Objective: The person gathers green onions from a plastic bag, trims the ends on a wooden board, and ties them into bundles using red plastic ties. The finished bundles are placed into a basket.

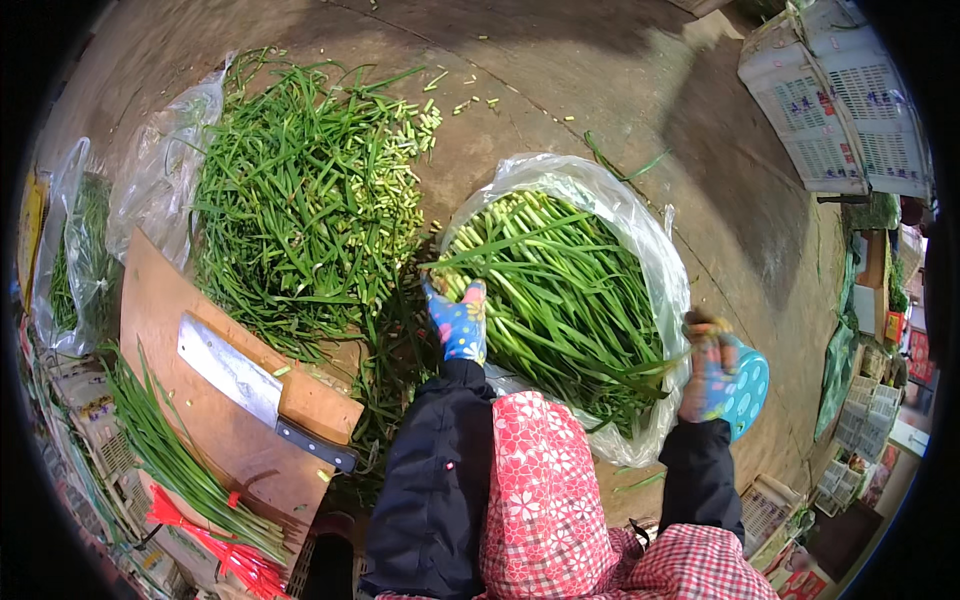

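Long green leafy stalks (570, 300) fill a clear plastic bag (667, 262) in front of me. My left hand (455, 319), in a flowered glove, is at the pale cut ends on the bag's left side; whether it grips any stalks is unclear. Blurred, my right hand (707, 371) is at the leaf tips by the bag's right rim, with its grip unclear; a turquoise plastic stool (748, 390) is just beyond it. A cleaver (232, 367) lies on a wooden board (157, 292) at the left, near a bundle of green stalks (195, 472) with a red tie.
A heap of leaves and cut stalk ends (300, 202) covers the floor at upper left, beside crumpled clear plastic (161, 165). Red ties (217, 547) lie at the board's lower edge. White crates (832, 105) stand at upper right. Another bagged bunch (79, 255) is far left.
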Demonstrator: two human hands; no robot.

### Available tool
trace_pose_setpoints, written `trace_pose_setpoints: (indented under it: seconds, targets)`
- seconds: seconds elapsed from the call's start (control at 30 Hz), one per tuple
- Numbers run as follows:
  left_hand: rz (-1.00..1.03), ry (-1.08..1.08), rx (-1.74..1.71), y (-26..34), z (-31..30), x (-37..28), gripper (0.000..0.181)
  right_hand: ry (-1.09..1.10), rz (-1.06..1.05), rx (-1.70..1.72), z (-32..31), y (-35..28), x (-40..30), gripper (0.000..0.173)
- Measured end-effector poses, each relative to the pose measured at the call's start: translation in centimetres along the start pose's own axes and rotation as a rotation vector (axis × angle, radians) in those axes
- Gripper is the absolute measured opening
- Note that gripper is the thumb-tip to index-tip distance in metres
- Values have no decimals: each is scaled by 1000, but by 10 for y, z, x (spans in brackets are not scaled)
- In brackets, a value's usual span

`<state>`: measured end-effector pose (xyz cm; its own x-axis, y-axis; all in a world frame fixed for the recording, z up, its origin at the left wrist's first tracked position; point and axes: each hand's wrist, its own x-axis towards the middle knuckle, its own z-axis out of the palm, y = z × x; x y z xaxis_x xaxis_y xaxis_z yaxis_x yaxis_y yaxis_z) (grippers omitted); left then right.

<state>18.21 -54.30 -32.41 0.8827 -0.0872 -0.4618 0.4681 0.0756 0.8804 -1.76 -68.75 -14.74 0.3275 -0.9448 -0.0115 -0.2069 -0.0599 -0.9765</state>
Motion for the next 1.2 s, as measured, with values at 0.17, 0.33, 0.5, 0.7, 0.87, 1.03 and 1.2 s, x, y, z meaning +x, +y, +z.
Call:
trace_pose_setpoints:
  seconds: [0.17, 0.33, 0.5, 0.7, 0.87, 1.03, 1.2]
  targets:
    - [-121, 115, -293, -17, -36, -9, 66, -98, 86, 302, 19, -52, 2, 19]
    - [-144, 111, -392, 13, -42, -39, 59, -674, -32, -238, 94, -35, -7, 27]
    - [-143, 121, -415, 45, -47, -56, 54, -724, -530, -626, 166, 11, -11, 33]
    - [-172, 166, -340, 42, -59, -75, 49, -870, -424, -487, 189, 29, -19, 34]
    - [-183, 44, -477, 16, -81, -74, 54, -938, -460, -559, 171, 27, -40, 53]
    - [-213, 27, -345, 9, -80, -72, 52, -865, -446, -510, 146, 60, -51, 47]
    - [-188, -129, -300, 32, -82, -90, 64, -968, -328, -587, 158, 44, -60, 38]
